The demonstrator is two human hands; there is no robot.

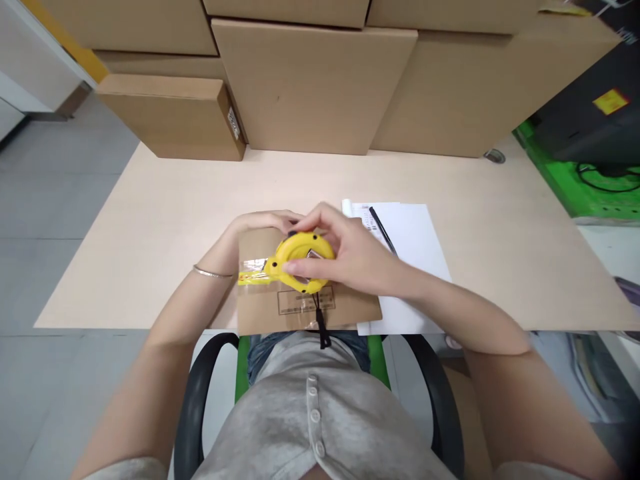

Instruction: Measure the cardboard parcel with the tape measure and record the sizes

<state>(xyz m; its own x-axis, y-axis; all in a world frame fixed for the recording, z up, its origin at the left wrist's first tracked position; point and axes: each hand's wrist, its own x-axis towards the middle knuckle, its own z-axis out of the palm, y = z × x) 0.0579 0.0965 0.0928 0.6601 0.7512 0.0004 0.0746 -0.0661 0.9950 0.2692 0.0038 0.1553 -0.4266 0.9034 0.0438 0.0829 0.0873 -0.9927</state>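
My right hand [345, 250] is closed around a yellow tape measure [306, 241] with an open frame, its thumb across the near side. From the case, a short length of yellow blade runs left to the edge of a flat cardboard box [265, 310] beneath it. A black wrist strap hangs from the case towards me. My left hand [265, 220] curves round the box's far left edge and grips it; its fingertips are partly hidden behind the box and the tape measure. Clear packing tape and a printed frame mark show on the box.
White paper sheets [417, 230] lie under the box's right side, with a black pen [383, 230] on them. Larger cardboard boxes [315, 87] line the table's back. A green crate [565, 177] stands at the right. Chair armrests [437, 400] flank me.
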